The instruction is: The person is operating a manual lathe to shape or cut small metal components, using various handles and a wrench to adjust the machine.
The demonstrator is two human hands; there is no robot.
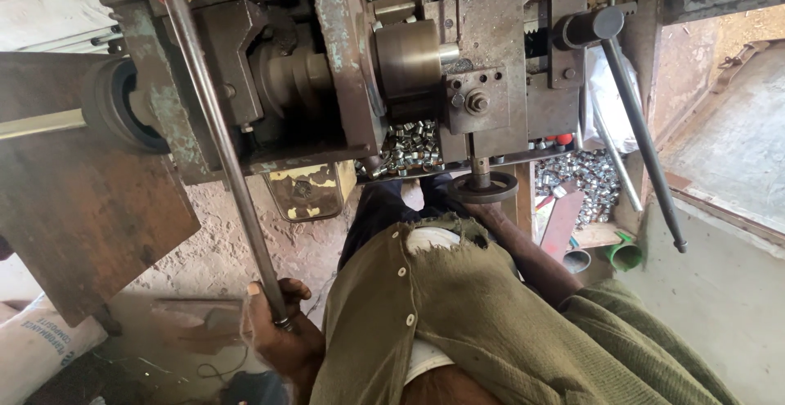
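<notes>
Left hand [278, 327] on lathe lever [221, 147]

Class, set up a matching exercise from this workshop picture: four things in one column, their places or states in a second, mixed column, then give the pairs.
Things:
1. long steel lever
2. small handwheel
3. green cup
4. small metal rings

Places or states:
A. heaped in the machine's tray
B. gripped at its lower end by the left hand
C. on the floor at right
D. under the machine, where the right arm reaches

Pairs: 1-B, 2-D, 3-C, 4-A
</notes>
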